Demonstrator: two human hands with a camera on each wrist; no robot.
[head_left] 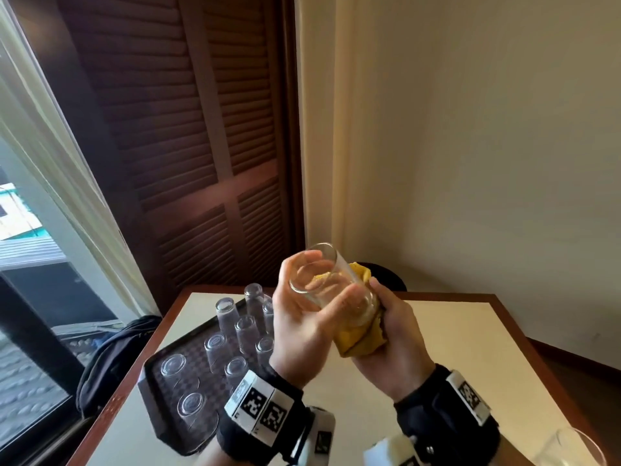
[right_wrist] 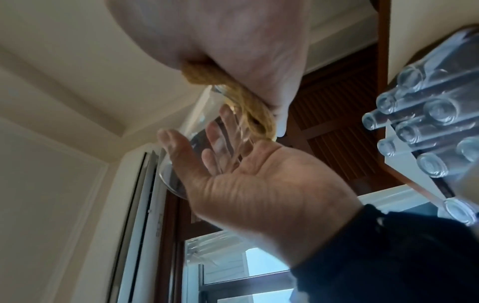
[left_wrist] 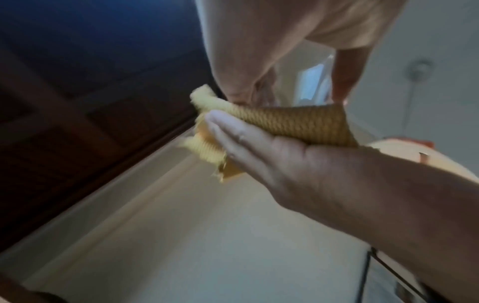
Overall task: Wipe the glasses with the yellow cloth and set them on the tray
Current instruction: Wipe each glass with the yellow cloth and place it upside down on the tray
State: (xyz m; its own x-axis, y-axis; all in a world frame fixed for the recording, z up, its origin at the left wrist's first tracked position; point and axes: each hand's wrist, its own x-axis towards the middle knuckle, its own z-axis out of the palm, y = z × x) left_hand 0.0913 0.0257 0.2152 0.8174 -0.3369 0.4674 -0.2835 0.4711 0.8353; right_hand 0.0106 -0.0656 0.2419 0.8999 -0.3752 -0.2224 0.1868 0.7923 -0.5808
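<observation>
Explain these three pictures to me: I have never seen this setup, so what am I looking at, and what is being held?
No machine here: a person works bare-handed. The wide picture comes from a head-worn camera looking down at a table; the other two come from wrist cameras looking along each hand. In the head view the left hand grips a clear glass, tilted in the air; the right hand grips the yellow cloth wrapped round its lower end. On the table's left a dark tray carries glasses standing upside down. At the bottom right corner another glass shows.
</observation>
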